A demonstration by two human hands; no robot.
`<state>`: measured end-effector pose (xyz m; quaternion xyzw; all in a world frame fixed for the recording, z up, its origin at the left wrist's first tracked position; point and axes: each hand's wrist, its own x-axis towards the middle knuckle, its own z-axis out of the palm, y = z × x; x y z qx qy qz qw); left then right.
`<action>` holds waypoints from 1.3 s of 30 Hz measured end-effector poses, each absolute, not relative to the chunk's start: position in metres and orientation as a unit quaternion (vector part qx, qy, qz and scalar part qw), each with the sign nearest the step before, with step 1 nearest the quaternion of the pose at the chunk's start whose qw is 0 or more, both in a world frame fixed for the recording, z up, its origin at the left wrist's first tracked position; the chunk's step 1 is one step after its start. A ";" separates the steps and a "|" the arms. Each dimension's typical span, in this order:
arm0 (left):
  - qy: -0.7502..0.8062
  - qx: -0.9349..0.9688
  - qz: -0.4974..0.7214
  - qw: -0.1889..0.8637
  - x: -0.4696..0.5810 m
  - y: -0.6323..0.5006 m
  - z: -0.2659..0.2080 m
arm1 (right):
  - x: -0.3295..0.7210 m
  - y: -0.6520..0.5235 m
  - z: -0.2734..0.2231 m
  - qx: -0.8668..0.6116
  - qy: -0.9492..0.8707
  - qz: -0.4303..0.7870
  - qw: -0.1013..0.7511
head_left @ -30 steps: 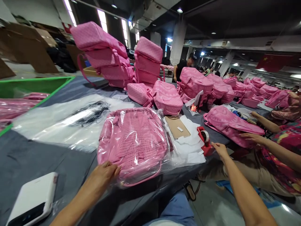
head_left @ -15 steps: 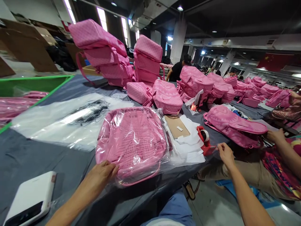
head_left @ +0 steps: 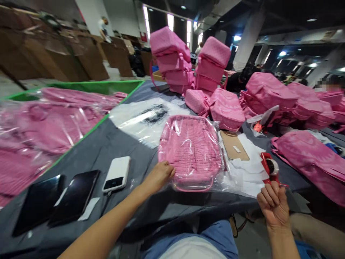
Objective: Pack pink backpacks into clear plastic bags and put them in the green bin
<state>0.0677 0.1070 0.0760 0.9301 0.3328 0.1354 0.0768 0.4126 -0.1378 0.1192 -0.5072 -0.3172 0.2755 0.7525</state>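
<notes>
A pink backpack [head_left: 198,151] lies at the table's near edge inside a clear plastic bag [head_left: 231,180]. My left hand [head_left: 161,174] is closed on the bag at the backpack's lower left corner. My right hand [head_left: 275,203] is raised just in front of a red tape dispenser [head_left: 266,162] that carries a roll of tape [head_left: 273,167]. Its fingers are curled in with the thumb against them; anything between them is too small to make out. White paper sheets [head_left: 250,169] and a brown card [head_left: 235,147] lie between the backpack and the dispenser.
A green-edged bin [head_left: 107,86] on the left holds bagged pink backpacks [head_left: 59,122]. Two dark phones [head_left: 75,198] and a white power bank [head_left: 117,174] lie nearby. Flat plastic bags [head_left: 129,120] lie behind. Stacked pink backpacks [head_left: 212,61] stand farther back; another backpack [head_left: 309,158] lies right.
My view has swung left, bringing the phones and more of the bin into sight. My right hand has come back from beyond the dispenser, fingers curling upward. My left hand stays on the bag's corner.
</notes>
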 end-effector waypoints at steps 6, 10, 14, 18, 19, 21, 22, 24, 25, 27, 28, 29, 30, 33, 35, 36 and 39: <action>0.335 0.925 0.159 0.085 0.069 0.106 0.075 | 0.356 -0.079 0.171 -0.532 -0.722 0.359 0.258; 0.335 0.922 0.171 0.086 0.069 0.106 0.072 | 0.345 -0.031 0.168 -0.538 -0.806 0.218 0.118; 0.336 0.920 0.181 0.090 0.069 0.106 0.069 | 0.349 -0.002 0.155 -0.552 -0.824 0.124 0.016; 0.333 0.923 0.180 0.070 0.070 0.106 0.067 | 0.351 0.012 0.148 -0.561 -0.825 0.055 -0.031; 0.331 0.925 0.175 0.060 0.069 0.106 0.066 | 0.351 0.015 0.148 -0.558 -0.828 0.042 -0.037; 0.329 0.928 0.166 0.048 0.069 0.106 0.066 | 0.350 0.018 0.149 -0.547 -0.835 0.024 -0.048; 0.328 0.929 0.167 0.047 0.069 0.106 0.065 | 0.350 0.020 0.151 -0.543 -0.838 0.016 -0.054; 0.324 0.927 0.181 0.052 0.068 0.106 0.065 | 0.349 0.022 0.156 -0.543 -0.837 0.011 -0.067; 0.320 0.926 0.191 0.058 0.067 0.106 0.065 | 0.349 0.023 0.159 -0.546 -0.834 0.012 -0.075; 0.308 0.926 0.207 0.069 0.066 0.107 0.064 | 0.348 0.027 0.165 -0.554 -0.827 0.021 -0.091; 0.301 0.927 0.212 0.075 0.066 0.108 0.064 | 0.347 0.030 0.167 -0.559 -0.823 0.029 -0.099; 0.295 0.927 0.216 0.079 0.065 0.108 0.063 | 0.347 0.033 0.169 -0.565 -0.817 0.039 -0.107; 0.290 0.928 0.220 0.081 0.065 0.109 0.062 | 0.346 0.038 0.171 -0.572 -0.811 0.052 -0.114; 0.280 0.929 0.229 0.078 0.064 0.111 0.058 | 0.349 0.055 0.170 -0.587 -0.793 0.121 -0.112; 0.272 0.929 0.240 0.075 0.064 0.112 0.054 | 0.355 0.068 0.163 -0.585 -0.782 0.198 -0.090; 0.267 0.928 0.246 0.076 0.064 0.111 0.053 | 0.358 0.074 0.158 -0.581 -0.773 0.243 -0.077; 0.261 0.922 0.273 0.086 0.064 0.110 0.051 | 0.371 0.089 0.136 -0.577 -0.728 0.370 -0.025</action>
